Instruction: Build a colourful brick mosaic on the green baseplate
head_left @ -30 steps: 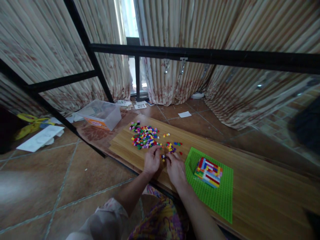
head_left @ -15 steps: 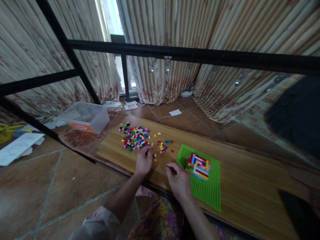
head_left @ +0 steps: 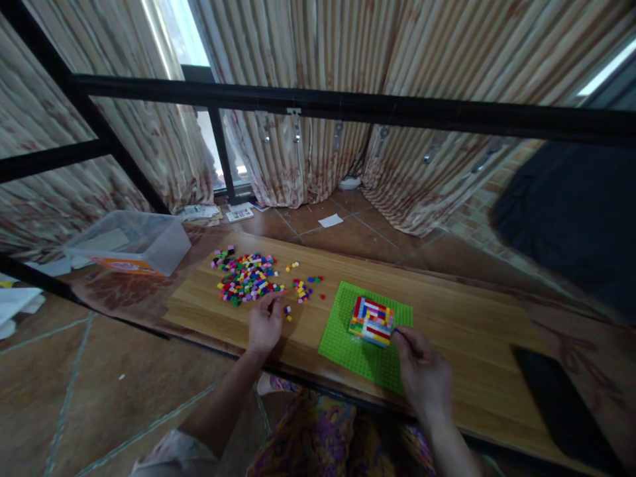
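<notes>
My right hand (head_left: 423, 358) pinches a small dark purple brick (head_left: 396, 332) at the right side of a block of stacked bricks (head_left: 371, 322). That block is multicoloured, with red, white, yellow and blue on its top, and sits on a green baseplate (head_left: 342, 339). At the near edge of a pile of loose bricks (head_left: 248, 277), my left hand (head_left: 265, 322) has its thumb and fingers closed together. What they hold, if anything, is too small to make out. A few loose bricks (head_left: 301, 290) lie between the pile and the baseplate.
Everything rests on a long wooden board (head_left: 462, 331). A clear plastic bin (head_left: 134, 242) with an orange label stands beyond its left end. A dark flat object (head_left: 561, 397) lies at the right. Black metal bars (head_left: 348, 99) cross in front of curtains (head_left: 308, 46).
My right hand has moved right, across the baseplate to the far side of the brick block, carrying the purple brick. My left hand stays by the pile. The camera view has turned right.
</notes>
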`<move>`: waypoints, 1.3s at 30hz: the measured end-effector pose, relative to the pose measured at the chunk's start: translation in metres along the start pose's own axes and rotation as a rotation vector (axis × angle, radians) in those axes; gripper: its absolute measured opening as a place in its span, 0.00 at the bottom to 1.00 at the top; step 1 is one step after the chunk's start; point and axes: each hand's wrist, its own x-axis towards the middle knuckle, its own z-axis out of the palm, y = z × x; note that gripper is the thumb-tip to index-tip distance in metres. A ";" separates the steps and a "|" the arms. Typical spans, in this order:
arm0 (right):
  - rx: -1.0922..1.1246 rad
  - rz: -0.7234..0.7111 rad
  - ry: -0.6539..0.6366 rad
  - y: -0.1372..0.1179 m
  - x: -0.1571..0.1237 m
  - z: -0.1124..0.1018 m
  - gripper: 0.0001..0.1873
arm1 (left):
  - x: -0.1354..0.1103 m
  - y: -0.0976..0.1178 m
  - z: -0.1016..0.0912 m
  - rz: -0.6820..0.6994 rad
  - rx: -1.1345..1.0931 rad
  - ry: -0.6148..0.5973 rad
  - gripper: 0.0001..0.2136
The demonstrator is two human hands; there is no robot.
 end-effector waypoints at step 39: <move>0.269 0.039 -0.045 0.013 0.029 0.017 0.17 | -0.002 0.003 0.001 0.030 0.020 -0.035 0.14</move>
